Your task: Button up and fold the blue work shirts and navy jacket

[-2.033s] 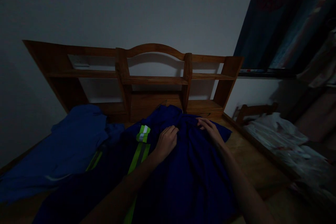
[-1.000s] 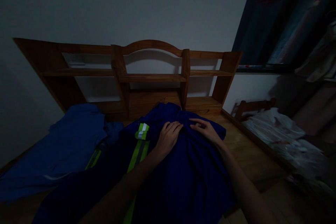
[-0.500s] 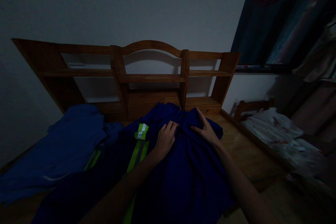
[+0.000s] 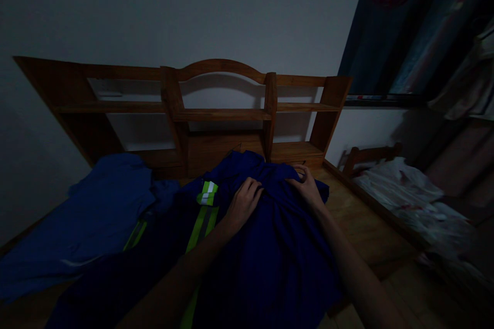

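A dark blue work garment with a yellow-green reflective stripe lies spread across a wooden bed surface in dim light. My left hand rests on the cloth near its far end, fingers curled into the fabric. My right hand is a little to the right at the garment's far edge, fingers bent and pinching the cloth. Both forearms reach forward over the garment.
A second, lighter blue garment lies to the left. A wooden headboard with shelves stands behind against a pale wall. At right are a dark curtain, a small wooden frame and pale crumpled bedding.
My right hand slid along the garment's far edge, opened flat for a moment, then curled into a pinch on the cloth. My left hand has stayed nearly still on the fabric.
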Motion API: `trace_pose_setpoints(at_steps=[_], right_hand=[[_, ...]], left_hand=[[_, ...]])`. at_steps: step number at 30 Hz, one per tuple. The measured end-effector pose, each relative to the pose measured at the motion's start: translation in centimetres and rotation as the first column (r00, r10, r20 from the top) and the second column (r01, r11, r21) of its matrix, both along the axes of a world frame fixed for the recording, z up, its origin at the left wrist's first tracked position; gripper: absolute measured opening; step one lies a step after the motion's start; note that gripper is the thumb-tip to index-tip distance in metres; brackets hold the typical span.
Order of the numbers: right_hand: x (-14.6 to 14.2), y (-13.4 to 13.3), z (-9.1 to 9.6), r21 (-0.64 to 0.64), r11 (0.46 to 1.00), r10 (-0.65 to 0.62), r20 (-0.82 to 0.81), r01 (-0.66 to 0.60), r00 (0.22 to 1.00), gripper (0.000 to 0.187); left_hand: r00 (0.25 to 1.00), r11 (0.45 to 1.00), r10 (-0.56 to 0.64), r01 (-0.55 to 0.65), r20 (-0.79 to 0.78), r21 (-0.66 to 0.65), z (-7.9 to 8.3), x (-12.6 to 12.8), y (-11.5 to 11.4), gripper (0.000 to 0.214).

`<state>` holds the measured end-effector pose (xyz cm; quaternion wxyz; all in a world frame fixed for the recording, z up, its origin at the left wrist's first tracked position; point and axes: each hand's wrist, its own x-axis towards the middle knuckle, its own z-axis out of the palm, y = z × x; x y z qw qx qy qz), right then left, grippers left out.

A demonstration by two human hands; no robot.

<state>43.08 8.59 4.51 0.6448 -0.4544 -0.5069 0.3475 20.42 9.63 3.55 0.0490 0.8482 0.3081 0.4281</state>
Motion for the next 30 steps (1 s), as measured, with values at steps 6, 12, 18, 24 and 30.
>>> trace_pose_setpoints(at_steps=[6,12,18,24,30], right_hand=[[-0.2,-0.2,0.3,0.002,1.000,-0.021,0.005,0.021,1.000,0.056],[-0.2,-0.8,0.9,0.130,0.984,-0.149,0.226,0.121,0.963,0.030],[-0.2,-0.7,0.7,0.111,0.984,-0.170,0.315,0.142,0.934,0.021],[-0.6,-1.2,0.7,0.193,0.953,-0.300,0.462,0.235,0.835,0.019],[-1.0,-1.5,0.9,0.331,0.893,-0.444,0.531,0.305,0.722,0.023]], left_hand=[[0.999,1.000,-0.027,0.026,-0.036,-0.010,-0.3,-0.2,0.2,0.019],[0.999,0.999,-0.038,0.038,-0.029,0.009,-0.4,0.0,0.3,0.019],[0.998,1.000,-0.006,0.008,-0.064,0.023,-0.2,-0.1,0.0,0.015],[0.995,0.998,-0.002,0.009,-0.100,0.065,-0.4,-0.2,0.2,0.017],[0.975,0.993,-0.034,0.058,-0.220,0.105,-0.6,-0.3,0.4,0.027]])
